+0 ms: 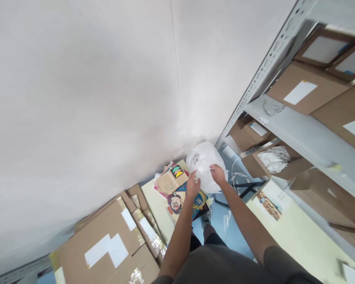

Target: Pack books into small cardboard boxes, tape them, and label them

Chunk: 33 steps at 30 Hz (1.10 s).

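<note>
White plastic bag (205,173), one: five o'clock from centre, beside printed booklets (171,182). Right hand (218,175), at its four o'clock: fingers drawn together, apparently pinching film. Left hand (192,186), eight o'clock: fingers slightly parted, hold cannot be told. Step, judged: bag handling; next calls for secure two-sided grip.

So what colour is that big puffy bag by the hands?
The bag is white; it shows in the head view.

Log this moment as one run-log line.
left hand: at white plastic bag, grip unclear; right hand: same bag, grip unclear; beside bag: booklets; left side: stacked cardboard; right side: shelving
</note>
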Each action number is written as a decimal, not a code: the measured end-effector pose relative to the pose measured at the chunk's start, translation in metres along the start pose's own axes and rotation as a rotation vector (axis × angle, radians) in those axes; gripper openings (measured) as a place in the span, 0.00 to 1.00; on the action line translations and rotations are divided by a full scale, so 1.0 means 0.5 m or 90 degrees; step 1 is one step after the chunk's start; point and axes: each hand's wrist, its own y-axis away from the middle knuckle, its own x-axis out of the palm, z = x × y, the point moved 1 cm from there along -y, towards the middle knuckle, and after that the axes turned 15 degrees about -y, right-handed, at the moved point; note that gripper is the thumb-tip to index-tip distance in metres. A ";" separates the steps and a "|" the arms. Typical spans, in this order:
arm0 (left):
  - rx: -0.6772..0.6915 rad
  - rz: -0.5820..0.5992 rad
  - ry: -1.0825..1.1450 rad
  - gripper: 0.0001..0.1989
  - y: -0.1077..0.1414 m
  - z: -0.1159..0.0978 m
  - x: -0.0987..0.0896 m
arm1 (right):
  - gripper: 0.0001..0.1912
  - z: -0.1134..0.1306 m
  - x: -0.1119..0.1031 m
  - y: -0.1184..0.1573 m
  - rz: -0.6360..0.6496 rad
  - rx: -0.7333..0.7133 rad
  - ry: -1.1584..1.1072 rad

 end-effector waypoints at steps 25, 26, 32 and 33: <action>0.004 0.053 0.137 0.26 0.011 -0.096 -0.147 | 0.16 0.144 -0.042 0.216 -0.174 0.054 -0.113; -0.001 0.059 0.119 0.26 0.013 -0.094 -0.144 | 0.20 0.142 -0.035 0.216 -0.171 0.073 -0.132; -0.064 0.063 0.009 0.17 0.026 -0.066 -0.122 | 0.38 0.123 0.000 0.207 -0.119 0.136 -0.249; -0.076 0.052 0.001 0.15 0.028 -0.058 -0.119 | 0.38 0.118 0.004 0.204 -0.112 0.137 -0.260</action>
